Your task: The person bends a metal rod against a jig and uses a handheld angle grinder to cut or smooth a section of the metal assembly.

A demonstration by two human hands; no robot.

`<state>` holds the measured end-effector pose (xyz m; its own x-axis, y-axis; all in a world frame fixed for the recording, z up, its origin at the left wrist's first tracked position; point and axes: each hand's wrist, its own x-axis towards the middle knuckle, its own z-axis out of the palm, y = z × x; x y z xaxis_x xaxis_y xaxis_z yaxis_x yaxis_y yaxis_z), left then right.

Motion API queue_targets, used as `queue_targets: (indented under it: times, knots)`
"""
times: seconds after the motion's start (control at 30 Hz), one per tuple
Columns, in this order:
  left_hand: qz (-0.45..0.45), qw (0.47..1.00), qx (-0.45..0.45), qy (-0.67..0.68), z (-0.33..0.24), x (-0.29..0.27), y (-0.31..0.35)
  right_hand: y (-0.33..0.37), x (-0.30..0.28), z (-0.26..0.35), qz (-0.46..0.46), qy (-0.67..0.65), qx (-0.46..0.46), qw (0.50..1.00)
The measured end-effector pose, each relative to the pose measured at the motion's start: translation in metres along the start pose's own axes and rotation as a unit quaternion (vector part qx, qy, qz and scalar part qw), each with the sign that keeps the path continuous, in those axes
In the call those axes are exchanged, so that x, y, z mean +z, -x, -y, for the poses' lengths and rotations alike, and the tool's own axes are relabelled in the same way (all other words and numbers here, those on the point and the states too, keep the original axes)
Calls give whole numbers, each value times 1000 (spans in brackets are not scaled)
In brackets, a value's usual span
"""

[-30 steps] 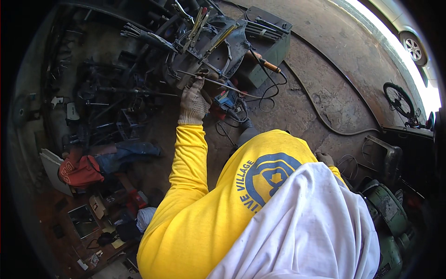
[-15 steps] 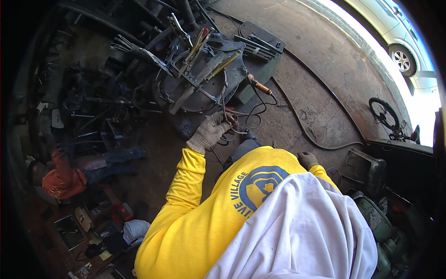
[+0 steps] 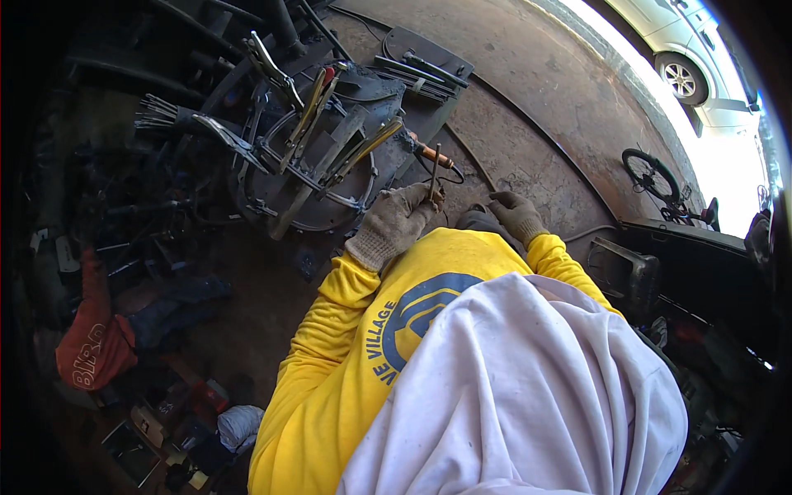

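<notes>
My left hand [image 3: 394,224], in a knit work glove, closes on a small brown metal piece [image 3: 437,196] with a thin upright rod. Its exact kind is unclear, as my fingers hide part of it. My gloved right hand [image 3: 518,217] hovers in front of me, fingers loosely apart, and I see nothing in it. Just beyond the left hand lies an orange-handled welding electrode holder [image 3: 434,155] with a black cable. Farther off, several locking pliers [image 3: 305,115] grip flat bars and a ring over a round metal plate [image 3: 318,202].
A bundle of thin rods [image 3: 158,114] sticks out at the worktable's left. Long cables [image 3: 549,144] cross the floor. A person in an orange-red top [image 3: 96,351] is at the left. A black chair-like frame [image 3: 631,276], a bicycle [image 3: 652,175] and a white vehicle [image 3: 701,49] are at the right.
My right hand has come forward and left from beside my body. My left hand has turned, so the held piece's rod now stands up. The view has shifted rightward.
</notes>
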<state>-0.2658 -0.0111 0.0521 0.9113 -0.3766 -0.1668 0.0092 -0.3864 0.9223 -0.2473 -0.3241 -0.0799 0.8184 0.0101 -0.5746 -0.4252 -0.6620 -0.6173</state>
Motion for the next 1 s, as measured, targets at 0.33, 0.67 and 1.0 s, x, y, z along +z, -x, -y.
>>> queue_targets:
  times: [0.33, 0.67, 1.0]
  knots:
    - [-130, 990, 14, 46, -18, 14, -99, -40, -39, 130, 218, -61, -331, 916]
    - [-254, 922, -205, 210, -7, 22, -199, -147, -84, 145, 320, -101, -203, 920]
    - [-258, 902, -330, 108, -32, 29, -111, -301, -45, 155, 375, -67, -29, 924]
